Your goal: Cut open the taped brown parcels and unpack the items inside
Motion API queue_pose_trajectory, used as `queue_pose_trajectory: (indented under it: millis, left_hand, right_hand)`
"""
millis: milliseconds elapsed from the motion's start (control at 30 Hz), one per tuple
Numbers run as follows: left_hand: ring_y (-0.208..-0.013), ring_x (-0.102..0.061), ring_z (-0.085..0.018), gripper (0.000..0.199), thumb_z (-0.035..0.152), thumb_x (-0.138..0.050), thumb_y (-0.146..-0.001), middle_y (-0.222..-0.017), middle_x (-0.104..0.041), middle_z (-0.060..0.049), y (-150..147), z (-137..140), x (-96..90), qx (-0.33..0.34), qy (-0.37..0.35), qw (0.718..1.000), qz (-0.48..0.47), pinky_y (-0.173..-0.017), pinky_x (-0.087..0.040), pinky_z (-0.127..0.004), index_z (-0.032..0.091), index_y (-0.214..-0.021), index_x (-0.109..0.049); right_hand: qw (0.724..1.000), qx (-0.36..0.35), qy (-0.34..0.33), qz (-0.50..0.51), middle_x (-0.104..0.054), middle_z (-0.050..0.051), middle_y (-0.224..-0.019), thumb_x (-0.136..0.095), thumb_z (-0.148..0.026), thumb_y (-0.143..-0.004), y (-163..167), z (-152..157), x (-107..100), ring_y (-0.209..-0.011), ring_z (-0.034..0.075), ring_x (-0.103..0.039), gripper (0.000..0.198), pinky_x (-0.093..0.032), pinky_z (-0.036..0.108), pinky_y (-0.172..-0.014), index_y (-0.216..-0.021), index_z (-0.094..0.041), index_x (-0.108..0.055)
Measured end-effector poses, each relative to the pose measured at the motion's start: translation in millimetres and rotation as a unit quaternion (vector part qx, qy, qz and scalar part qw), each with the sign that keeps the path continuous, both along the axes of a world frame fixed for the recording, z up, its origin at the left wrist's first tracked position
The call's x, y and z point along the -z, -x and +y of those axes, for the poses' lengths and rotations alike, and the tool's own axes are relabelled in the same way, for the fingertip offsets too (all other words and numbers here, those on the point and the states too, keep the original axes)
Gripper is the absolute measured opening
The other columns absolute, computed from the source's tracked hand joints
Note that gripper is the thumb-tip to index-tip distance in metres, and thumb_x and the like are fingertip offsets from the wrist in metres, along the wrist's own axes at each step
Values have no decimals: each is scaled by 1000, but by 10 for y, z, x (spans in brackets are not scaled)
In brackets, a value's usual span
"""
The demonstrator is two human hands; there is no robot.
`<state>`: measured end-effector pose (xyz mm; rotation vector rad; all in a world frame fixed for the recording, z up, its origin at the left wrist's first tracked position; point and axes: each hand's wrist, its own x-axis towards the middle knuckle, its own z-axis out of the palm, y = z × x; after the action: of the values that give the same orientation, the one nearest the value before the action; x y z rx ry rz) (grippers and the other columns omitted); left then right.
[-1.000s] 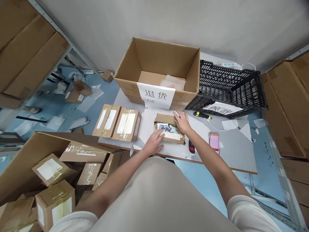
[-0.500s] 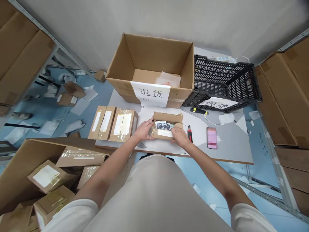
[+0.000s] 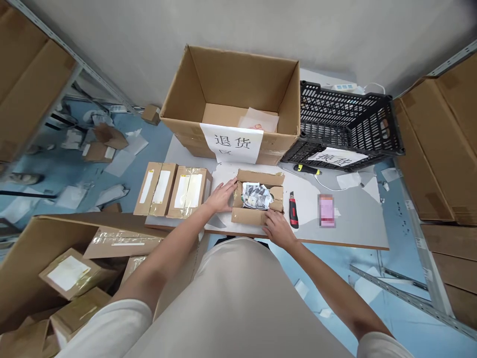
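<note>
At my far left, taped parcels (image 3: 69, 272) lie in a big cardboard box (image 3: 22, 263), and two sealed cartons (image 3: 189, 194) stand on the table (image 3: 357, 226); these look unopened. My left hand (image 3: 221, 196) has its fingers spread loosely, fingertips against the left end of the small carton (image 3: 248, 216), which sits on the table in front of me. Behind it stands a large open carton (image 3: 276, 146) with a paper sign. The small carton's long flaps are folded out, so I judge the opening done; the crumpled paper (image 3: 257, 196) and whatever it covers are yet to come out. My right hand (image 3: 279, 228) has fingers curled at the near flap; I cannot tell whether they grip it. Farther right lie the red-and-black knife (image 3: 293, 211), the pink phone (image 3: 327, 211) and, behind, the black crate (image 3: 389, 127).

Half a second ago the near side showed its white label; now the flap is down towards me, brown face up, and more of the paper shows.
</note>
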<state>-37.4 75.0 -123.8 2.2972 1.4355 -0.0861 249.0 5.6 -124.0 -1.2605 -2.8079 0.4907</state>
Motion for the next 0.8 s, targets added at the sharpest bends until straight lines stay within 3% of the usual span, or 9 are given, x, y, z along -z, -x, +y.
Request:
queue_pose_trajectory:
  millis: [67, 133, 233, 333, 433, 533, 800]
  left_hand:
    - [-139, -13, -30, 99, 43, -61, -62, -152, -14, -15, 56, -24, -96, 20, 18, 999, 23, -110, -18, -46, 11, -144, -16]
    - [-137, -19, -31, 93, 36, -58, -64, -150, -23, -14, 76, -41, -221, 12, 29, 999, 30, -108, -21, -46, 13, -144, -16]
    - [-120, -46, -26, 62, 28, -48, -73, -133, -50, -10, -20, -4, -372, -14, 18, 1000, 18, -100, -32, -40, 18, -134, -38]
    - [-107, -52, -27, 44, 33, -52, -74, -115, -60, -11, -234, 117, -389, 30, 2, 998, 49, -92, -36, -41, 18, -115, -55]
    - [-108, -47, -32, 60, 43, -68, -61, -110, -60, -15, -429, 233, -300, 73, -11, 991, 114, -94, -30, -47, 14, -112, -55]
    - [-108, -43, -34, 80, 52, -71, -57, -108, -59, -18, -527, 268, -205, 63, -32, 987, 147, -98, -22, -53, 10, -121, -48]
    - [-111, -36, -36, 91, 70, -63, -54, -117, -49, -19, -508, 219, -140, 19, -54, 993, 100, -101, -9, -58, 12, -121, -45]
  right_hand:
    - [997, 30, 45, 46, -59, 11, -118, -35, -23, -92, -65, 118, -79, -116, 23, -50, 29, -40, 37, -96, -105, -16, -60]
    - [994, 55, 74, 62, -60, 8, -116, -29, -18, -93, -120, 321, -194, -108, 18, -55, 34, -44, 32, -90, -114, -18, -56]
    - [996, 41, 77, 6, -60, 7, -118, -35, -16, -90, -119, 691, -337, -105, 18, -56, 36, -45, 29, -84, -123, -21, -50]
    - [990, -4, 74, -122, -60, 9, -114, -58, -24, -79, 3, 973, -363, -102, 24, -56, 37, -45, 31, -78, -116, -20, -54]
    - [973, -24, 60, -222, -59, 13, -110, -72, -29, -65, 151, 1077, -295, -100, 27, -55, 49, -44, 33, -77, -110, -18, -56]
    - [968, -24, 22, -250, -56, 15, -110, -75, -36, -61, 226, 1060, -225, -100, 29, -51, 57, -42, 37, -80, -110, -17, -54]
    - [980, 32, -13, -197, -44, 15, -119, -69, -42, -68, 94, 980, -345, -101, 29, -45, 59, -44, 36, -74, -117, -18, -45]
